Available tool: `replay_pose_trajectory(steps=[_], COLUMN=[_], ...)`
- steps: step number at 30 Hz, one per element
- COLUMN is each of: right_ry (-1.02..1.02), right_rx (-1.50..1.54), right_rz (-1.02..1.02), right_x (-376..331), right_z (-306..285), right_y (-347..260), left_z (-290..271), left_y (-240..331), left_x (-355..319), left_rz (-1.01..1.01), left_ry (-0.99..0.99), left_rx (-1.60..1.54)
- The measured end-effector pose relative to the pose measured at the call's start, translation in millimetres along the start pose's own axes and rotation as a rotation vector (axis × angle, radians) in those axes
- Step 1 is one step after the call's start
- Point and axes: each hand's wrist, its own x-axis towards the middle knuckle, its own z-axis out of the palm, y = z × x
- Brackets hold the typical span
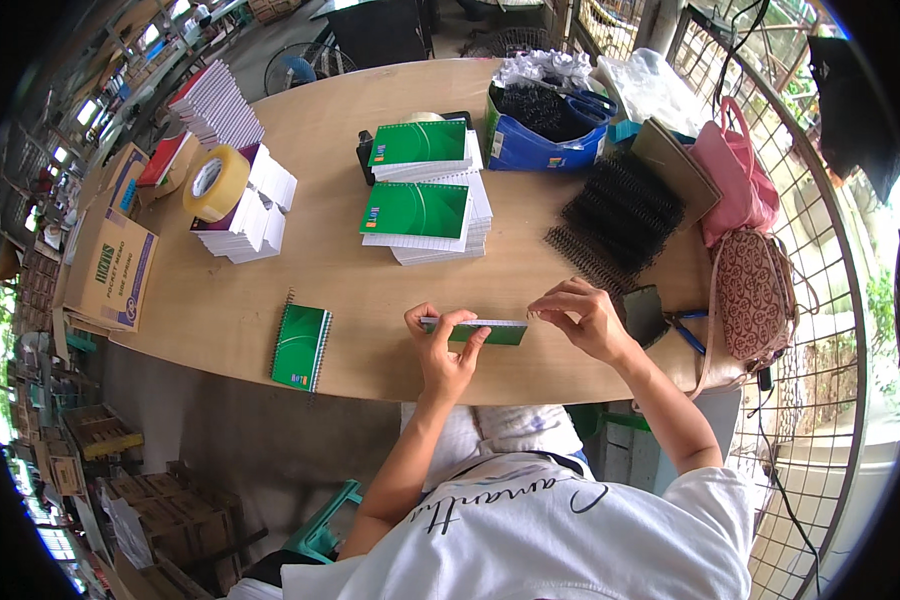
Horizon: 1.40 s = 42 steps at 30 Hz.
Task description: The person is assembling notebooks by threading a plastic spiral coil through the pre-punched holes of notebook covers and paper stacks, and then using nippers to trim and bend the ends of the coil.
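My left hand (442, 345) grips a small green-covered notepad (500, 334), tilted so that its white page edge faces up. Close to the pad's right end, my right hand (582, 318) has its thumb and fingers pinched together; something thin may be between them, too small to make out. To the left lies another green notebook (301, 347) with a dark spiral along its side. Beyond my hands stand two stacks of green-covered pads, a nearer stack (416, 211) and a farther stack (420, 143). A heap of black spiral coils (625, 212) lies at the right.
Tape rolls (217, 183) rest on white pad stacks (238, 232) at the left, by a cardboard box (113, 268). A blue box (540, 145) holds black coils and scissors (592, 106). A pink bag (735, 180) and a patterned bag (752, 290) line the right edge.
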Motion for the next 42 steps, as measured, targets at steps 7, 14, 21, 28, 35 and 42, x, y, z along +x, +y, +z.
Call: replay_pose_trajectory(steps=[7,14,21,28,35,42], right_ry=[-0.025,0.038,0.015,-0.052,-0.090,-0.170], right_rx=[0.122,-0.097,0.086,0.198,0.131,0.068], right_rz=[0.051,-0.254,-0.109,-0.068,0.040,0.124], right_x=[-3,-10,-8,-6,-6,-2], right_z=[1,9,10,3,8,8], right_y=[-8,2,-3,1,-8,-8], left_z=[1,2,2,0,0,-2], left_y=[3,5,4,3,2,7], left_x=[-2,-3,-2,-4,-3,-2], left_rz=[0.002,0.032,0.048,0.012,0.029,-0.043], left_ry=[0.051,0.062,0.073,0.076,0.040,-0.013], left_rx=[-0.015,-0.019,-0.017,0.001,-0.012,-0.040])
